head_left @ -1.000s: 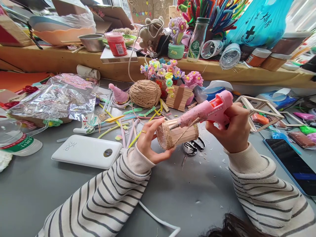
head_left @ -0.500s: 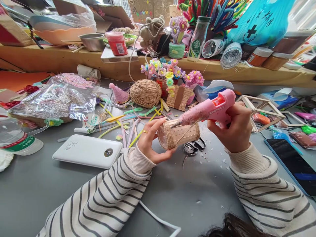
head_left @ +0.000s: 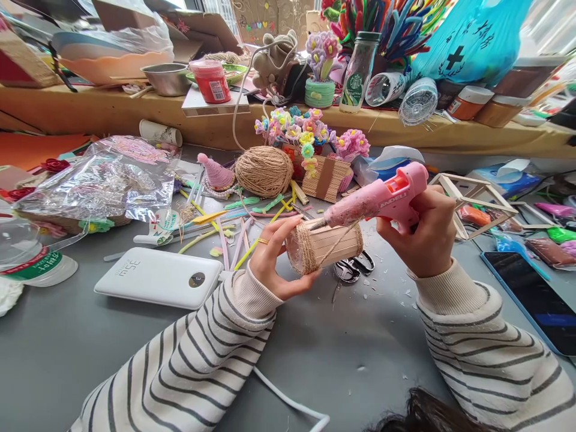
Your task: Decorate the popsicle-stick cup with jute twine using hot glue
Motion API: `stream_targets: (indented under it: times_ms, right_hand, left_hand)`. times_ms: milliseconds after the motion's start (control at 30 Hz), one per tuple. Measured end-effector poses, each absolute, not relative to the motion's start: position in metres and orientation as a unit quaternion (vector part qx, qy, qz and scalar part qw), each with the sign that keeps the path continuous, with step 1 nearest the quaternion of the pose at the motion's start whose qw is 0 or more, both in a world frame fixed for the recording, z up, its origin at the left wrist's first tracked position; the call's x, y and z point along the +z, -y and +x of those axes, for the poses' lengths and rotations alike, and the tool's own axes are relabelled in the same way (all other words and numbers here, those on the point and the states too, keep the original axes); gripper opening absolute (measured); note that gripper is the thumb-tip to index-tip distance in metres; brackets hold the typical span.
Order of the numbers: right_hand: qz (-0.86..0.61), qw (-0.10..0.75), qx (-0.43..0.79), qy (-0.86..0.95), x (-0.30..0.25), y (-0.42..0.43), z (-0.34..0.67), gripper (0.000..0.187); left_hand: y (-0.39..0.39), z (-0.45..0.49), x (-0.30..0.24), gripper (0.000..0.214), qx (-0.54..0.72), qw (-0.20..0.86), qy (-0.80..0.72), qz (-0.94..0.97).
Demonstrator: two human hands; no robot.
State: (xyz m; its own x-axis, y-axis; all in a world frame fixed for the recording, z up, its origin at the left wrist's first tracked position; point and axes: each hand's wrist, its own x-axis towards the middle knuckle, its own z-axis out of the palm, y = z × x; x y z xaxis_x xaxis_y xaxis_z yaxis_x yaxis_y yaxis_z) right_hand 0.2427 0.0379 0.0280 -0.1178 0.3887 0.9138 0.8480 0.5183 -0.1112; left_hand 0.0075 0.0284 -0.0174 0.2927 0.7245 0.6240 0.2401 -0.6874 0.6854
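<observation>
My left hand (head_left: 272, 255) is wrapped round a small cylinder covered in wooden craft sticks (head_left: 330, 245), lying on its side, with brown twine wound at its near end and one strand running across it. My right hand (head_left: 423, 231) grips a pink hot glue gun (head_left: 380, 201). The gun's metal tip touches the top of the stick cylinder. A gold ring shows on a left finger. Both sleeves are cream with dark stripes.
Scissors (head_left: 351, 267) lie under the cylinder. A white power bank (head_left: 159, 279) sits to the left, a ball of twine (head_left: 263, 171) and loose coloured pipe cleaners (head_left: 225, 225) behind. A stick frame (head_left: 477, 201) and a tablet (head_left: 535, 297) are at right. A cluttered wooden shelf (head_left: 112, 108) runs along the back.
The glue gun has lifted slightly and its tip has shifted a little along the top of the cylinder. Both hands stay in nearly the same place.
</observation>
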Motion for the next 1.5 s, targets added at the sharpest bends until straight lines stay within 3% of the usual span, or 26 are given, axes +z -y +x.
stream_targets:
  times_ms: [1500]
  right_hand:
    - [-0.455,0.500,-0.216,0.704,0.037,-0.037,0.241,0.034]
  left_hand:
    - [-0.028,0.009,-0.026,0.095,0.542,0.233,-0.292,0.753]
